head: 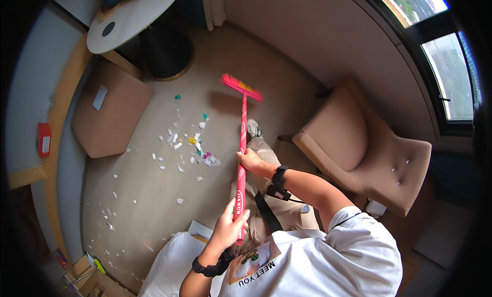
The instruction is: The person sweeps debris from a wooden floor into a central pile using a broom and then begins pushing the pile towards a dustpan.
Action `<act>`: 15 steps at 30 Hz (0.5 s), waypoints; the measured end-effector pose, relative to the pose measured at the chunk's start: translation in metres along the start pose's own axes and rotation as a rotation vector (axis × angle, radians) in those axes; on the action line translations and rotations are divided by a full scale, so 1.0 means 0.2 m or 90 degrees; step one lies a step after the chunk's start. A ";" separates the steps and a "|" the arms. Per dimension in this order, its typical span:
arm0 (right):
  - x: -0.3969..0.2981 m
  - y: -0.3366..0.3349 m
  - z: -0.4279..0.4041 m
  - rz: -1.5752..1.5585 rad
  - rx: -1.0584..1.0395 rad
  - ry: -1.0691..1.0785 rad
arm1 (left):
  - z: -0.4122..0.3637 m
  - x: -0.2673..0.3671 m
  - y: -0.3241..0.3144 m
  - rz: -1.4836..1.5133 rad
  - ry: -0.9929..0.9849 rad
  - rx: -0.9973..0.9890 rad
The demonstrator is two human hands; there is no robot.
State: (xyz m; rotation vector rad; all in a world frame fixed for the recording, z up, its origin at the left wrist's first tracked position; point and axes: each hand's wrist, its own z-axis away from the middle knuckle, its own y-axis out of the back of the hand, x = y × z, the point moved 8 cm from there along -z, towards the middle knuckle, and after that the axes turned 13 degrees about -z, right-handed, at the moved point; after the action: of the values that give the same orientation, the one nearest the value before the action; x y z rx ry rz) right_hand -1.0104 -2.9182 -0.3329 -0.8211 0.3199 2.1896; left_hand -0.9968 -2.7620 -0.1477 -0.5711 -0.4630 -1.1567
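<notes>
A red broom (243, 124) with white markings on its handle runs up the middle of the view. My left hand (230, 224) is wrapped around the handle close to its lower end. Farther up, my right hand (251, 160) grips the same handle. The pink broom head (243, 88), with pink and yellow bristles, is blurred and appears raised, with a shadow on the floor beside it. To its lower left, torn white paper scraps (198, 145) lie scattered with a few green, yellow and purple pieces. My shoe (253, 128) is just right of the handle.
A beige chair (346, 143) stands at the right, near a window. A brown hexagonal stool (111, 116) and a round table (130, 31) on a black base are at the upper left. A white bag (169, 262) lies by my left arm. More scraps (109, 226) dot the lower-left floor.
</notes>
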 end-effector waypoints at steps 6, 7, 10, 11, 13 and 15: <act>-0.45 0.18 -0.67 0.072 -0.008 0.002 | -0.56 0.44 0.16 0.129 0.031 -0.003; -0.53 0.18 -0.78 0.084 -0.043 -0.022 | -0.66 0.51 0.20 0.200 0.074 -0.004; -0.89 0.17 -1.14 0.163 -0.020 0.031 | -0.99 0.78 0.34 0.251 0.084 0.077; -1.04 0.14 -1.23 0.147 -0.088 -0.029 | -1.10 0.92 0.39 0.260 0.071 0.078; -1.28 0.12 -1.51 0.121 -0.105 0.007 | -1.34 1.18 0.49 0.305 0.046 0.100; -1.50 0.07 -1.69 0.099 -0.137 -0.021 | -1.58 1.39 0.62 0.362 0.012 0.148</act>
State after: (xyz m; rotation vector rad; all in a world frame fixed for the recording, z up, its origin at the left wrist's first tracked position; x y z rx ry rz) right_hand -0.7154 -3.2545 -0.3967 -0.9016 0.1358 2.4104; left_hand -0.7700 -3.1259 -0.2433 -0.4472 -0.3779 -0.5565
